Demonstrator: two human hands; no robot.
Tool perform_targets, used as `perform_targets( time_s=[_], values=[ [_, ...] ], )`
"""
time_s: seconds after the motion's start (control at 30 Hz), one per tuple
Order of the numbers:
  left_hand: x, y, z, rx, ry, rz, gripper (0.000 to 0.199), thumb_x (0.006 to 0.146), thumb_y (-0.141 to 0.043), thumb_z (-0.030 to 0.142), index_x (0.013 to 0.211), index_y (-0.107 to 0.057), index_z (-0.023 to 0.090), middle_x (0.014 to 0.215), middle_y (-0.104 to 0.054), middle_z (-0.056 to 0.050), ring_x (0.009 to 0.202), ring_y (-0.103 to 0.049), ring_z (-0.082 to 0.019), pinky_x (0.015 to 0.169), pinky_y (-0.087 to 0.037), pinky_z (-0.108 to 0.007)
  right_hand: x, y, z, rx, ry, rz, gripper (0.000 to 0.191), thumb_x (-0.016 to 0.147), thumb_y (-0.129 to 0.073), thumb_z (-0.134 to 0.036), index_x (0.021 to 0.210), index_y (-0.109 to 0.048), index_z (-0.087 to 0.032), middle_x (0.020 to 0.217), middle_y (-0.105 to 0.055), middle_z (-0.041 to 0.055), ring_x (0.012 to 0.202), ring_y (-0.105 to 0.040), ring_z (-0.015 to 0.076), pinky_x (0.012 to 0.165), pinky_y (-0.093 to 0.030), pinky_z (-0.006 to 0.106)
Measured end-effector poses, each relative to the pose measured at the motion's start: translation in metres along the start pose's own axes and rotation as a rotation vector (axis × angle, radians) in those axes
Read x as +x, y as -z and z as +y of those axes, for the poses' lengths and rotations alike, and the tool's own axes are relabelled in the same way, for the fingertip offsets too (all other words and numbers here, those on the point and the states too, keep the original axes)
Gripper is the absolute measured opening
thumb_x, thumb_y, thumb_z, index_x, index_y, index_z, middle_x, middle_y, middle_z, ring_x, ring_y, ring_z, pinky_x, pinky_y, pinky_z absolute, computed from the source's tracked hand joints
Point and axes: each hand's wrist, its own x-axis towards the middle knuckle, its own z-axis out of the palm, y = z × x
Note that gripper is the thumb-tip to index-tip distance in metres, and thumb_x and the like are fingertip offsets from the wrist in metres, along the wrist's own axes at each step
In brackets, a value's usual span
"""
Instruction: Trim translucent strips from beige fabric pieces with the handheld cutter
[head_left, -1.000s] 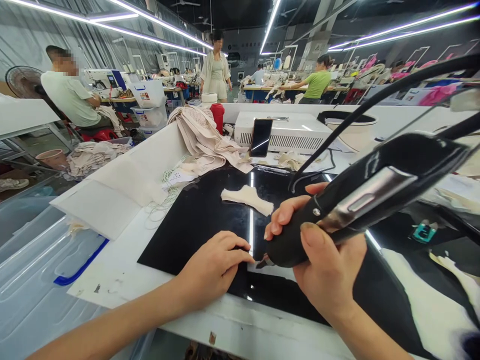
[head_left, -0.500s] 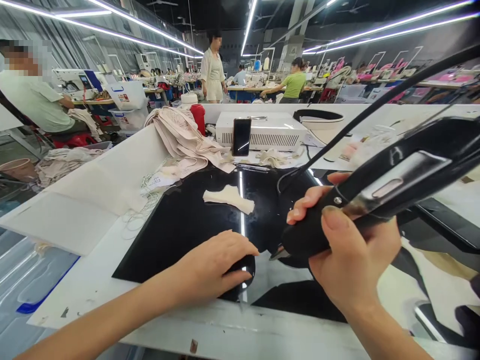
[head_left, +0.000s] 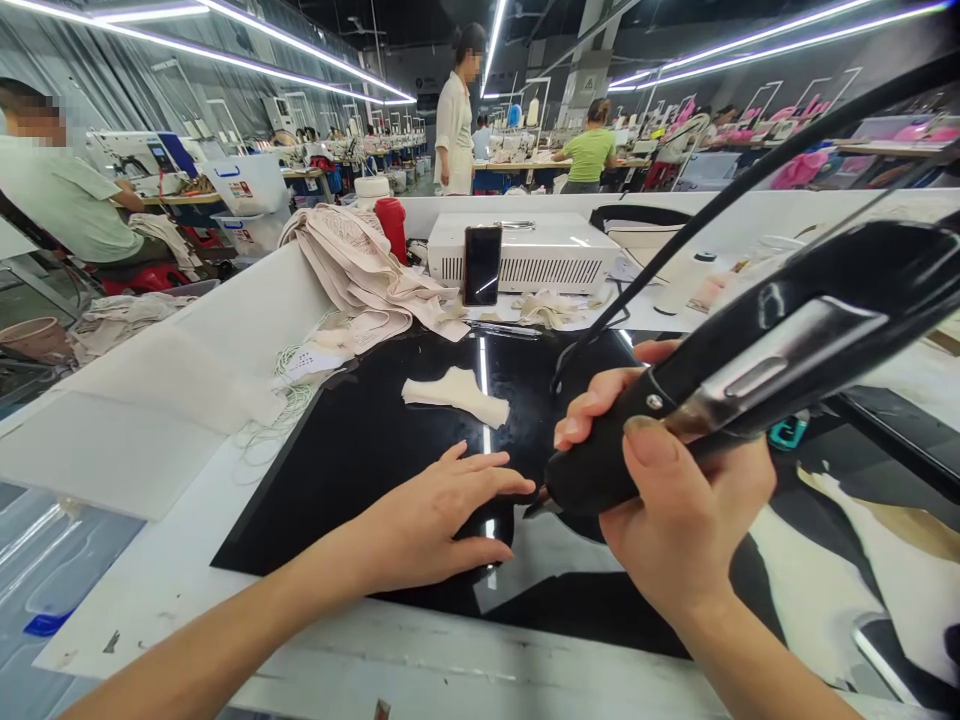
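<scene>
My left hand [head_left: 442, 515] hovers over or rests on the glossy black board [head_left: 337, 450], its fingers spread and nothing seen in it. Wrapped round a black corded tool [head_left: 780, 350] with a metal plate on its side is my right hand [head_left: 675, 490]. The tool slants down to the left, and its small pointed metal tip [head_left: 538, 502] is close to my left fingertips. Beyond my left hand, a small cream fabric piece [head_left: 457, 394] lies on the board. Whether the tip touches the board, I cannot tell.
Behind the board stand a phone [head_left: 481, 266], a white vented box [head_left: 555, 250] and a red container [head_left: 391, 228]. Beige fabric [head_left: 360, 270] is heaped at the back left. Cream pieces [head_left: 817, 575] lie at right. Several people are in the background.
My left fingers have spread and stretched out from a more bent pose. My right hand and the tool have shifted slightly left. The standing person has moved right, and the view has shifted a little.
</scene>
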Motion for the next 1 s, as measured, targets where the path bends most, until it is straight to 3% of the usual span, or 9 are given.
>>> perform_targets(
  time_s=[0.2,0.63,1.0],
  values=[
    [-0.005,0.0,0.002,-0.082,0.017,-0.11,0.069,0.082,-0.084,0.032,0.143,-0.051,0.028,0.14,-0.064,-0.006,0.148,-0.041,-0.03,0.125,-0.012,-0.065,-0.003,0.003,-0.001,0.007,-0.014,-0.029,0.038,0.083,-0.082,-0.031,0.115,-0.062,-0.025,0.085,-0.065,-0.0012,0.068,-0.061,0.0165,0.06,-0.051,0.033],
    [-0.004,0.001,0.0,-0.017,-0.027,-0.11,0.068,0.083,-0.082,0.039,0.142,-0.05,0.025,0.142,-0.062,-0.011,0.149,-0.04,-0.033,0.123,-0.016,-0.067,-0.006,0.003,0.004,-0.01,0.014,-0.051,0.032,0.086,-0.078,-0.029,0.114,-0.062,-0.025,0.083,-0.065,-0.0014,0.067,-0.06,0.0166,0.061,-0.051,0.034],
    [-0.002,0.001,0.0,-0.007,-0.033,-0.125,0.075,0.081,-0.084,0.041,0.146,-0.047,0.03,0.144,-0.06,-0.009,0.15,-0.036,-0.032,0.124,-0.011,-0.067,-0.016,0.001,-0.002,0.025,0.001,-0.118,0.032,0.088,-0.074,-0.031,0.117,-0.061,-0.025,0.084,-0.065,-0.001,0.067,-0.061,0.0173,0.062,-0.053,0.036]
  ],
)
